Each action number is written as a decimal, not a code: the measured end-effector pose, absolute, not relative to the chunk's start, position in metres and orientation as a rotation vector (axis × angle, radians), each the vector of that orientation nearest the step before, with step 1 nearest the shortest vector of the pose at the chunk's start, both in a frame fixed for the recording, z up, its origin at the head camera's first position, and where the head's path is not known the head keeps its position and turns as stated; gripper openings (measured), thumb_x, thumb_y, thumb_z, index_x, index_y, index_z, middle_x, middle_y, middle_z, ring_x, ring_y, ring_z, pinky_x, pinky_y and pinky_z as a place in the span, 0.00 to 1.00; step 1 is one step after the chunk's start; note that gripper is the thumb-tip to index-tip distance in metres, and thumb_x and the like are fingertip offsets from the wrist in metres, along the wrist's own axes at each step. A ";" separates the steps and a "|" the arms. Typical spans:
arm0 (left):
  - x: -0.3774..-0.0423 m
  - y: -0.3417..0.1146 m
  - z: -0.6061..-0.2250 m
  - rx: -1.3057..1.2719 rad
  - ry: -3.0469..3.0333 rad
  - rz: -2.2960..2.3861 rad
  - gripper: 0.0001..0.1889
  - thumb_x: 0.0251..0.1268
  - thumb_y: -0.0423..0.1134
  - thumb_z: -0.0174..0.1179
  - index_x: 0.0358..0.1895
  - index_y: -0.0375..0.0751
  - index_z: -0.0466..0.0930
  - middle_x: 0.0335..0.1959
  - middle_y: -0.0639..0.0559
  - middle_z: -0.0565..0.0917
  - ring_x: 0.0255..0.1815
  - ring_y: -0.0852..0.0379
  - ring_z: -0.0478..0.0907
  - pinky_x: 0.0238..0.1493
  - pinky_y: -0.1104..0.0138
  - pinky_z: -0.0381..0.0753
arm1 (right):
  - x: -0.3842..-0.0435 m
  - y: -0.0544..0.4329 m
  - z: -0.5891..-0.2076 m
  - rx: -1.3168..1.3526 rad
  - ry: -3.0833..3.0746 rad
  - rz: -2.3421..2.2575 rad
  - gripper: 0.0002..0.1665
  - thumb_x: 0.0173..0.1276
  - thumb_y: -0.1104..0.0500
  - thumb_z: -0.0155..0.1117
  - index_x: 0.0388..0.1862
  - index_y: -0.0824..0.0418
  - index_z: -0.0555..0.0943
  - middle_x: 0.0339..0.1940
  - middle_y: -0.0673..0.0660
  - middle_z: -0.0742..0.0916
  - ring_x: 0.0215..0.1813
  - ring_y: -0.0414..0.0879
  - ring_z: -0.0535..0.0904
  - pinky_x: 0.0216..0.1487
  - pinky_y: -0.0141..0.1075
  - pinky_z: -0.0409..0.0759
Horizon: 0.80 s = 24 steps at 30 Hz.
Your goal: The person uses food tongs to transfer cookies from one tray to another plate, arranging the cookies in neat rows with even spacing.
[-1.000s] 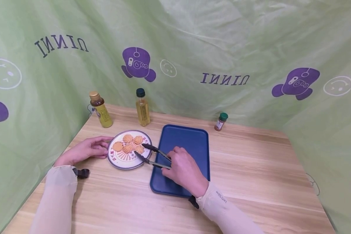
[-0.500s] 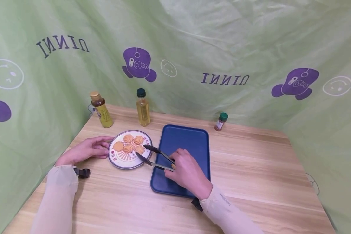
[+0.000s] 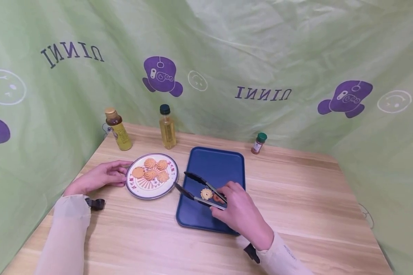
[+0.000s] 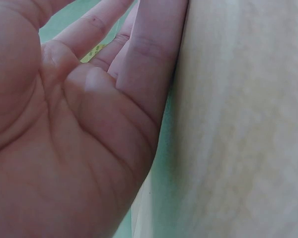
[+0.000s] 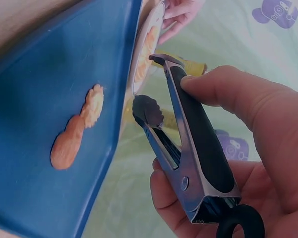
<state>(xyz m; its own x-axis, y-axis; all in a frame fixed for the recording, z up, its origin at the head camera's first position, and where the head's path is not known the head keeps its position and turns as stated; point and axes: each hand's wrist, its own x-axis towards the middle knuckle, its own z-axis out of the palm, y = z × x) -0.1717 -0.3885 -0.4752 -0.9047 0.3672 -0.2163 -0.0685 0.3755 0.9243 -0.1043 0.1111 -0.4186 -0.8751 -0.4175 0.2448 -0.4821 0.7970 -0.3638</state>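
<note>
My right hand (image 3: 239, 208) grips a pair of black-tipped metal tongs (image 5: 201, 131), thumb on one arm and fingers around the other. The tong tips stand apart with nothing between them, above the left part of the blue tray (image 3: 215, 158). On the tray lie a pale, scalloped cookie (image 5: 93, 106) and a browner cookie (image 5: 67, 143), touching each other; the tongs partly cover the browner one in the head view. My left hand (image 3: 101, 177) rests on the table, its loosely bent fingers at the left rim of the plate (image 3: 148, 194). Several cookies (image 3: 150, 175) lie on that plate.
Behind the plate stand a yellow-labelled bottle (image 3: 119, 131) and an oil bottle (image 3: 167, 130). A small green-capped spice jar (image 3: 259, 143) stands behind the tray, to its right. A green curtain (image 3: 282, 46) hangs around the wooden table (image 3: 296, 191).
My right hand and the tongs have moved right, away from the plate and over the tray. The two tray cookies, earlier hidden behind the hand, now show. The left hand stays put.
</note>
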 end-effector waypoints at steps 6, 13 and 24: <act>-0.169 -0.389 -0.477 0.265 2.272 1.530 0.40 0.80 0.34 0.70 0.87 0.29 0.62 0.62 0.43 0.84 0.54 0.62 0.90 0.58 0.65 0.96 | -0.093 0.123 -0.415 0.665 -2.891 0.626 0.25 0.58 0.52 0.89 0.49 0.64 0.92 0.41 0.51 0.87 0.43 0.43 0.78 0.41 0.37 0.85; -0.168 -0.388 -0.476 0.253 2.277 1.537 0.38 0.80 0.33 0.69 0.86 0.29 0.62 0.63 0.39 0.83 0.54 0.62 0.89 0.58 0.65 0.96 | -0.080 0.140 -0.417 0.593 -2.908 0.596 0.26 0.57 0.52 0.90 0.50 0.64 0.92 0.44 0.54 0.89 0.48 0.46 0.84 0.49 0.43 0.92; -0.171 -0.389 -0.477 0.232 2.297 1.508 0.39 0.80 0.34 0.69 0.87 0.31 0.62 0.67 0.31 0.81 0.55 0.64 0.87 0.58 0.67 0.95 | -0.068 0.168 -0.416 0.398 -3.033 0.567 0.28 0.58 0.50 0.89 0.53 0.61 0.92 0.46 0.52 0.88 0.47 0.44 0.81 0.46 0.42 0.88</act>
<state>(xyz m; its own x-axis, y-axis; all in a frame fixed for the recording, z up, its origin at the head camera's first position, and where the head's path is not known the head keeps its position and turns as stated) -0.1711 -0.3890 -0.4769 -0.9135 0.3401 -0.2232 -0.0696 0.4100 0.9094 -0.0679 0.1683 -0.4163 -0.9668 -0.2438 0.0759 -0.2548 0.9008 -0.3515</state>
